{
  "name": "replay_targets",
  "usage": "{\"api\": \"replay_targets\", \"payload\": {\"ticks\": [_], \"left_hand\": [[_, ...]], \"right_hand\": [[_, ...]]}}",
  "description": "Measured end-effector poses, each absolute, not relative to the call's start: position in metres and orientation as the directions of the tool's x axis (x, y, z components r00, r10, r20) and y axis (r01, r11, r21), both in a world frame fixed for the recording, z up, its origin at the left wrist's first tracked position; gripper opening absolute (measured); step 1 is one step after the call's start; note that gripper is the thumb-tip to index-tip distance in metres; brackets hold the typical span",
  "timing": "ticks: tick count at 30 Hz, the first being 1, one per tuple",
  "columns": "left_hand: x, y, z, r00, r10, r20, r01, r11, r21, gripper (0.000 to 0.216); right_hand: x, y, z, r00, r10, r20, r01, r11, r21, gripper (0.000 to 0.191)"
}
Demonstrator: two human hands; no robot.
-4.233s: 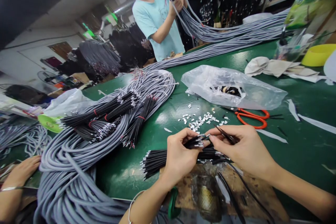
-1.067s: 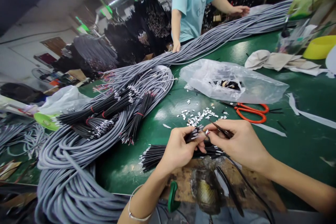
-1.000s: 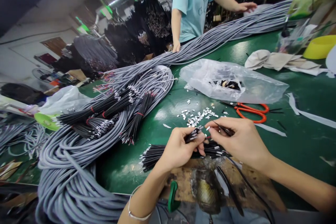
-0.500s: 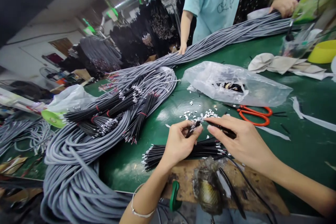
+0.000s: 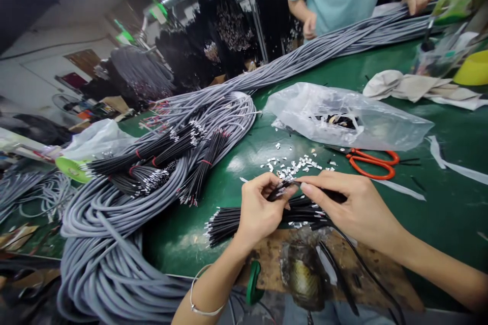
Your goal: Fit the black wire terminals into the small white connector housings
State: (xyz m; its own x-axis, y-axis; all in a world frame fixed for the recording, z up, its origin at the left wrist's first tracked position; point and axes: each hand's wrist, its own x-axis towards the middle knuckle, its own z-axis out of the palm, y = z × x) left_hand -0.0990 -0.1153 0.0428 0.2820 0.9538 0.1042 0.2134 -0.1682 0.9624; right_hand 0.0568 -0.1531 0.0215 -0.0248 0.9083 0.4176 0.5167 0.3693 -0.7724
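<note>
Fingers of left hand are clamping short black wires at lower centre of frame, wire tips sticking out up-right past thumb. Just right of them, right hand is pinching dark slim tool, fingertip beside those tips. Under both hands larger black bundle is lying on green table.

One pair of orange-handled steel scissors on the green counter. Two plastic bags: one clear crumpled bag, one whitish bag. One yellow plastic bowl. At least four red-tied bundles of short black wires on one grey cable coil. One loose black wire bundle beside two hands: the left hand with one small pinch of wires in its grip, the right hand with one thin black tool. Small white bits: too many to count.
</note>
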Motion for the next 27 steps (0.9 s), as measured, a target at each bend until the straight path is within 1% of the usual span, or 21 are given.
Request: {"api": "replay_targets", "payload": {"ticks": [5, 9, 15, 18, 21, 24, 27], "left_hand": [[-0.1012, -0.1147, 0.0417, 0.325, 0.945, 0.048, 0.245, -0.133, 0.96, 0.023], [-0.104, -0.1138, 0.0419, 0.369, 0.928, 0.041, 0.3, -0.161, 0.94, 0.024], [-0.106, -0.1114, 0.0458, 0.467, 0.884, 0.029, 0.217, -0.146, 0.965, 0.033], [-0.1048, -0.1119, 0.0464, 0.474, 0.88, 0.003, 0.206, -0.114, 0.972, 0.032], [-0.1033, -0.1138, 0.044, 0.459, 0.888, 0.008, 0.243, -0.135, 0.961, 0.024], [-0.1025, -0.1154, 0.0403, 0.428, 0.903, 0.044, 0.295, -0.185, 0.937, 0.015], [-0.1019, -0.1153, 0.0375, 0.367, 0.927, 0.079, 0.325, -0.208, 0.923, 0.014]], "right_hand": [[0.057, -0.1531, 0.0229, -0.022, 0.899, 0.437, 0.535, 0.38, -0.755, 0.021], [0.0584, -0.1534, 0.0238, -0.029, 0.896, 0.443, 0.575, 0.378, -0.726, 0.023], [0.0605, -0.154, 0.0264, -0.027, 0.891, 0.454, 0.586, 0.382, -0.715, 0.022], [0.0612, -0.1535, 0.0279, 0.039, 0.883, 0.467, 0.556, 0.369, -0.745, 0.019], [0.0606, -0.1532, 0.0264, 0.117, 0.893, 0.434, 0.497, 0.326, -0.804, 0.019], [0.0588, -0.1539, 0.0243, 0.105, 0.913, 0.393, 0.427, 0.316, -0.847, 0.014], [0.0569, -0.1556, 0.0245, 0.092, 0.912, 0.401, 0.396, 0.336, -0.855, 0.015]]}}
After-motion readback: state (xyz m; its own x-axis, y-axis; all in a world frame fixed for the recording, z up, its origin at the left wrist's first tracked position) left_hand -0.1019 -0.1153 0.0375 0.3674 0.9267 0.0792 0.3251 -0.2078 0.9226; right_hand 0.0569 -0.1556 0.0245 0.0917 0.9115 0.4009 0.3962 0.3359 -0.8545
